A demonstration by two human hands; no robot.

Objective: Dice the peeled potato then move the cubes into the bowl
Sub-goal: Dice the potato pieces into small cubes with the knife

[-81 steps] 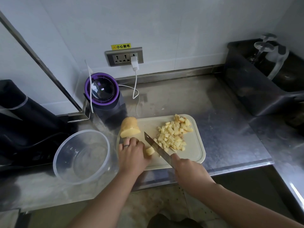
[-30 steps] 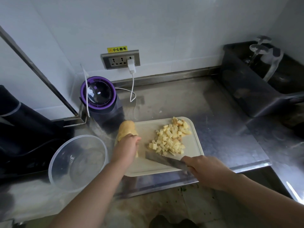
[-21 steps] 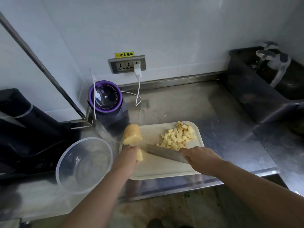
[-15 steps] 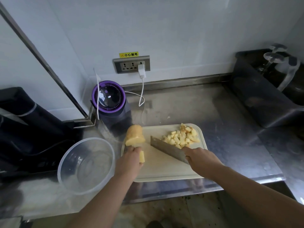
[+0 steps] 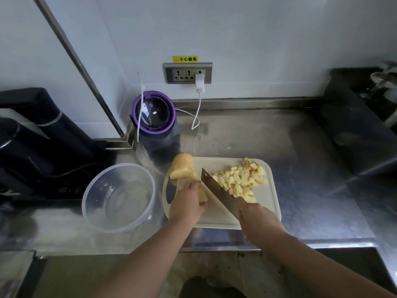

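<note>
A white cutting board (image 5: 269, 208) lies on the steel counter. At its far left corner sits a large piece of peeled potato (image 5: 182, 169). My left hand (image 5: 187, 204) holds a smaller potato piece (image 5: 202, 195) on the board's left side. My right hand (image 5: 256, 218) grips the handle of a cleaver (image 5: 219, 191), its blade slanting right beside that piece. A pile of potato cubes (image 5: 241, 180) lies on the board's right half. An empty clear plastic bowl (image 5: 119, 196) stands left of the board.
A purple-lidded appliance (image 5: 153, 116) stands behind the board, near a white cable (image 5: 196, 110) plugged into a wall socket. Black appliances (image 5: 40, 143) fill the left. A dark bin (image 5: 361, 130) sits at the right. The counter's front edge runs just below the board.
The cleaver pushed the cubes into a pile on the right, then came back left. My left hand took a smaller potato piece and now holds it next to the blade.
</note>
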